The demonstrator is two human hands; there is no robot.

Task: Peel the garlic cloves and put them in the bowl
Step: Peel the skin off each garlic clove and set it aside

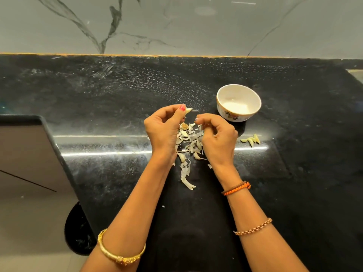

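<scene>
My left hand (164,128) pinches a pale garlic clove (189,111) at its fingertips, just above the black counter. A short gap separates it from my right hand (217,136), whose fingers are curled; whether they hold a bit of skin is hidden. Between and below the hands lies a heap of papery garlic skins (189,146), with one long strip (186,177) trailing toward me. A white bowl (222,95) with a floral band stands to the upper right and looks empty. Several peeled cloves (251,139) lie on the counter right of my right hand.
The black speckled counter (117,91) runs back to a grey marble wall (176,26). Its left edge (57,154) drops off to the floor. A steel sink corner (356,74) shows at the far right.
</scene>
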